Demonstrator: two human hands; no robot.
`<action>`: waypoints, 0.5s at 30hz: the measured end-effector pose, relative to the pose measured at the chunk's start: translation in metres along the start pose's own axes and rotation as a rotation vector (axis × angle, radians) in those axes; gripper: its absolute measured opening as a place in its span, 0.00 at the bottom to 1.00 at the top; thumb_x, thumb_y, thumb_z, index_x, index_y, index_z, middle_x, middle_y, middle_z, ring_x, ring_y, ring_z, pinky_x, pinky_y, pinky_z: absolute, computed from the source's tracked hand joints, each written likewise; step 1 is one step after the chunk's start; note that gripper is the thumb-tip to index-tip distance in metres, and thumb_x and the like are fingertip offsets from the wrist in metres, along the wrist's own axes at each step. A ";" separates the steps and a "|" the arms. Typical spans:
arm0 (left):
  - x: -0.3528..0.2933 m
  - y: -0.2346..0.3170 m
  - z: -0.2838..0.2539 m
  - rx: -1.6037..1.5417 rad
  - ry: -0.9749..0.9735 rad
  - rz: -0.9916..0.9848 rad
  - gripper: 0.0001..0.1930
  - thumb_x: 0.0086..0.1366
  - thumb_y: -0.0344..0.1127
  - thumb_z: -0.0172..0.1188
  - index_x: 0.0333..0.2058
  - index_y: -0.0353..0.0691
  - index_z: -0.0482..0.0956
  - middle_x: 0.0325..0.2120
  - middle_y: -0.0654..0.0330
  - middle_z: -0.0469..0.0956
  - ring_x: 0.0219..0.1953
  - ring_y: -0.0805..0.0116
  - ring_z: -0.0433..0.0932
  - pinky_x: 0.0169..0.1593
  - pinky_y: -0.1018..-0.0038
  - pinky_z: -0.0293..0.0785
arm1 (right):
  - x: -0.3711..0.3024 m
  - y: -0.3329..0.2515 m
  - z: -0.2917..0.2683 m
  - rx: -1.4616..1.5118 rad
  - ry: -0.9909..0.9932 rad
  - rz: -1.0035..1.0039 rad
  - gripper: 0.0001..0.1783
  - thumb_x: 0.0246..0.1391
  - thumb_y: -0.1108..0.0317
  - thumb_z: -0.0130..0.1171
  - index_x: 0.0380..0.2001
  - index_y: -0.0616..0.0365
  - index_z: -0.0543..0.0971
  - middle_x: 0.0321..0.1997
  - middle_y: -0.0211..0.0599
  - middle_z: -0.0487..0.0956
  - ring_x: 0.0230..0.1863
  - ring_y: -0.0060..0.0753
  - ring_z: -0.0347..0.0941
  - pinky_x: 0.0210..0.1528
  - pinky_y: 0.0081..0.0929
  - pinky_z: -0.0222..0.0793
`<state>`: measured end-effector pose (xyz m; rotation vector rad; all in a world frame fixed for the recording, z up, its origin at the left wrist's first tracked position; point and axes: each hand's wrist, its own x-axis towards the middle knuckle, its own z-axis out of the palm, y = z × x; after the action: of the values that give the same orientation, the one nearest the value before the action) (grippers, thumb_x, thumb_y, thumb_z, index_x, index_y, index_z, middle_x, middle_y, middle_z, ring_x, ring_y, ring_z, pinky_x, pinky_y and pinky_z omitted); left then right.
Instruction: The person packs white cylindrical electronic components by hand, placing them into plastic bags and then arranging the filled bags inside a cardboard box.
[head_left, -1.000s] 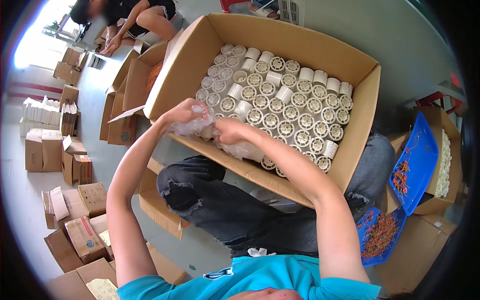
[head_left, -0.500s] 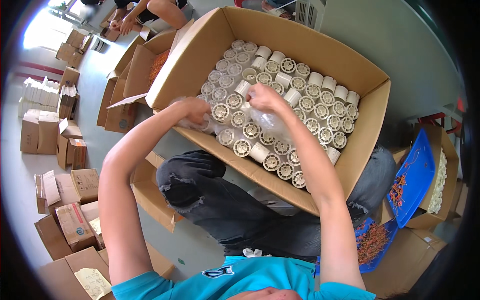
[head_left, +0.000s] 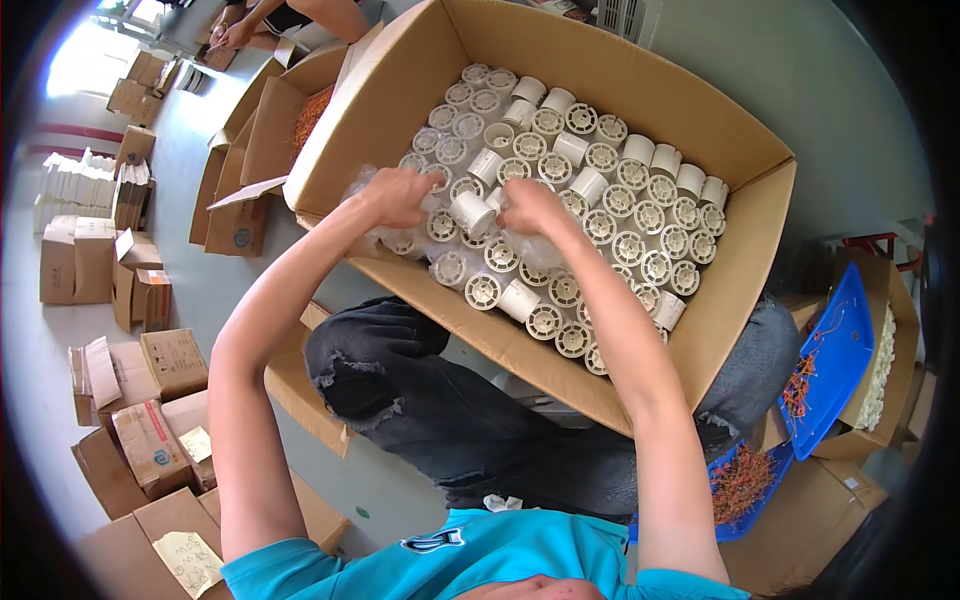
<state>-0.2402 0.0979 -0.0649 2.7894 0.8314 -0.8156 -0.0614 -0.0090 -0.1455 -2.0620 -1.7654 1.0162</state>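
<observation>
Grey floor [head_left: 192,290] stretches along the left, and a large open cardboard carton [head_left: 640,98] stands by the person's legs [head_left: 480,415], its near edge slanting down toward the right. Its walls rise above the white plastic spools [head_left: 628,248] packed inside, most with slotted ends upward, some on their sides.

Left hand [head_left: 400,195] is over the carton's left end, near that wall; the right hand [head_left: 532,208] reaches across the near edge to the middle, with wider room between it and the right wall. Clear plastic film [head_left: 540,253] shows beneath both. The left hand's fingers are partly bent, the right's curled in; what either grips cannot be told. Between them one white spool [head_left: 472,213] lies tilted on its side.

More cardboard boxes [head_left: 175,362] and a white stack [head_left: 75,190] occupy the left; at right, blue trays [head_left: 835,365] carry thin reddish pieces [head_left: 742,485]. Another person's hand [head_left: 237,35] shows upper left.
</observation>
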 end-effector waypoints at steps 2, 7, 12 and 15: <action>0.001 0.009 -0.007 -0.008 0.021 -0.006 0.24 0.45 0.34 0.57 0.45 0.43 0.71 0.30 0.50 0.78 0.36 0.51 0.78 0.38 0.60 0.74 | 0.003 0.005 -0.008 0.100 0.006 0.018 0.12 0.39 0.71 0.62 0.29 0.66 0.79 0.33 0.51 0.79 0.35 0.43 0.77 0.37 0.36 0.72; 0.010 0.010 0.012 0.077 -0.045 0.084 0.23 0.47 0.38 0.61 0.44 0.41 0.72 0.25 0.49 0.78 0.33 0.52 0.78 0.38 0.59 0.73 | 0.008 0.013 -0.043 0.722 0.016 -0.228 0.07 0.41 0.72 0.64 0.26 0.63 0.79 0.23 0.42 0.78 0.29 0.31 0.73 0.35 0.26 0.69; 0.015 0.015 0.014 0.221 -0.254 0.057 0.18 0.46 0.40 0.62 0.36 0.38 0.77 0.32 0.51 0.79 0.38 0.55 0.78 0.39 0.61 0.74 | 0.009 0.012 -0.043 0.336 0.093 -0.197 0.17 0.30 0.76 0.64 0.32 0.59 0.80 0.33 0.45 0.80 0.38 0.38 0.75 0.43 0.31 0.69; 0.009 0.021 0.019 0.076 -0.313 0.198 0.17 0.46 0.43 0.63 0.31 0.37 0.79 0.31 0.51 0.79 0.37 0.54 0.78 0.39 0.61 0.74 | 0.007 0.016 -0.034 0.348 -0.066 -0.212 0.17 0.31 0.77 0.65 0.31 0.63 0.79 0.34 0.44 0.78 0.39 0.35 0.73 0.44 0.31 0.68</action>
<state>-0.2310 0.0799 -0.0867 2.6489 0.4741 -1.2237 -0.0274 0.0021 -0.1320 -1.6144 -1.6542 1.2354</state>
